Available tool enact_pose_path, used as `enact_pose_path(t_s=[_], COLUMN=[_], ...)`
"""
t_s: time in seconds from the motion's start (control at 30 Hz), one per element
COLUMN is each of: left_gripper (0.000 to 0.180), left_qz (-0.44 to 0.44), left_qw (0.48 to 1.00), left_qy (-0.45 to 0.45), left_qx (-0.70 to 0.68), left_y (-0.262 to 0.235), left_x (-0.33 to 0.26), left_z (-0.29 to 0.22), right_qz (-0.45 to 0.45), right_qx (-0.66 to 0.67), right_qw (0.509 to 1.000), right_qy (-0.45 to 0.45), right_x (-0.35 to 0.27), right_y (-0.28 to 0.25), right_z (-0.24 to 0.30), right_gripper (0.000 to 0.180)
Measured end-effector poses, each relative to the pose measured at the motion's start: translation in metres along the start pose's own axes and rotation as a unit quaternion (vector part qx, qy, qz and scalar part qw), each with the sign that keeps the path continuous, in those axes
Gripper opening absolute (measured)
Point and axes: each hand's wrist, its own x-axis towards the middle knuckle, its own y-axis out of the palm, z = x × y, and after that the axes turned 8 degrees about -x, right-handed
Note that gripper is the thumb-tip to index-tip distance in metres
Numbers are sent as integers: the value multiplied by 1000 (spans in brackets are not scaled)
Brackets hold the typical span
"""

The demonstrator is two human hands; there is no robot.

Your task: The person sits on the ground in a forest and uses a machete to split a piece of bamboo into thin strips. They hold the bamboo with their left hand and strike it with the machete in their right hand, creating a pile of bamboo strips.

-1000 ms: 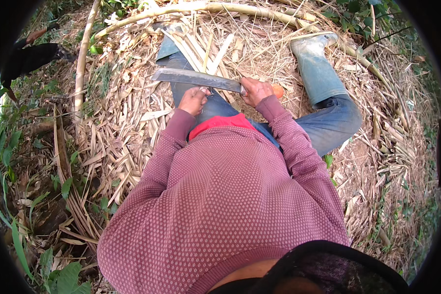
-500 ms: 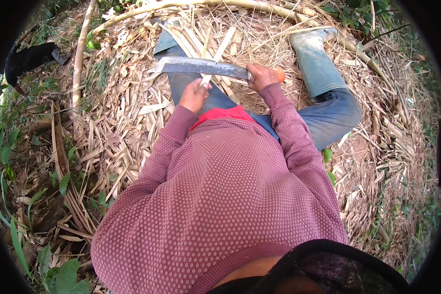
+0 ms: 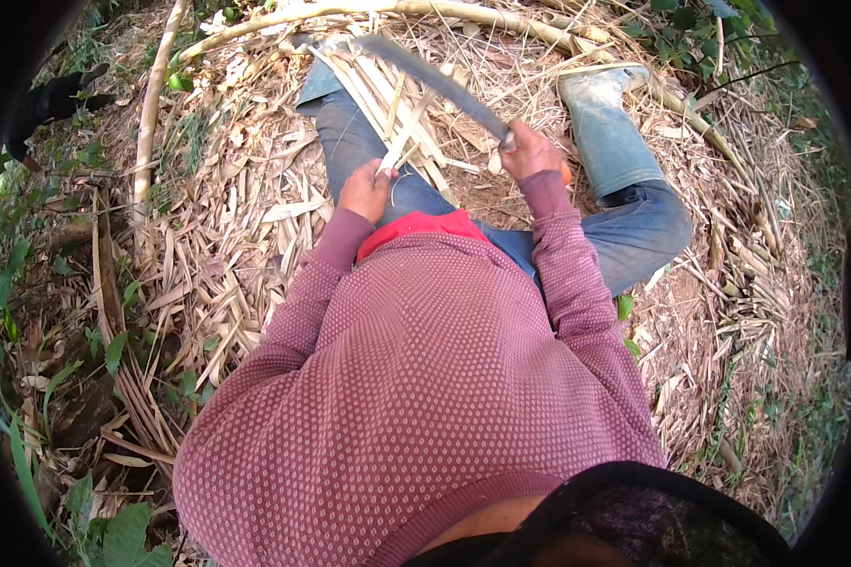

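My right hand [image 3: 531,153] grips a machete by its handle, a bit of orange showing beside the fingers. The long grey machete blade [image 3: 437,81] angles up and to the left, apart from my left hand. Over my left thigh, my left hand [image 3: 364,192] pinches the near end of a pale, thin bamboo strip [image 3: 403,145]. A fine curled shaving hangs by those fingers. Beyond that hand, more split bamboo strips [image 3: 373,90] lie in a loose bundle across my left lower leg; the held strip overlaps them.
Dry leaves and husks [image 3: 227,236] cover the ground around my legs. A long curved pole [image 3: 350,9] lies across the far side, and a straighter pole [image 3: 151,123] stands at the left. Something black, perhaps an animal [image 3: 52,109], is at the far left. My right boot [image 3: 607,128] is beyond the machete hand.
The machete blade has swung up and away from the strip, and my right hand has shifted slightly right. My left hand has moved a little nearer me. The black shape has moved.
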Motion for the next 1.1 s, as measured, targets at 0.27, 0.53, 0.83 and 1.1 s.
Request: enact_pose_path(t_s=[0.27, 0.53, 0.83, 1.1], left_gripper=[19, 18, 17, 18], left_qz=[-41, -14, 44, -24], left_qw=[995, 999, 998, 1000], left_qy=[20, -2, -28, 7], left_qx=[90, 49, 41, 9], left_y=[6, 4, -7, -38], left_x=[-7, -24, -23, -60], left_z=[-20, -49, -58, -29], right_qz=[-2, 16, 34, -9], right_qx=[6, 1, -23, 9], right_qw=[984, 1000, 997, 960], right_qy=[-177, 17, 60, 280], right_x=[-19, 10, 16, 33], right_y=[22, 24, 37, 55], right_z=[29, -10, -27, -88], right_gripper=[19, 14, 23, 33])
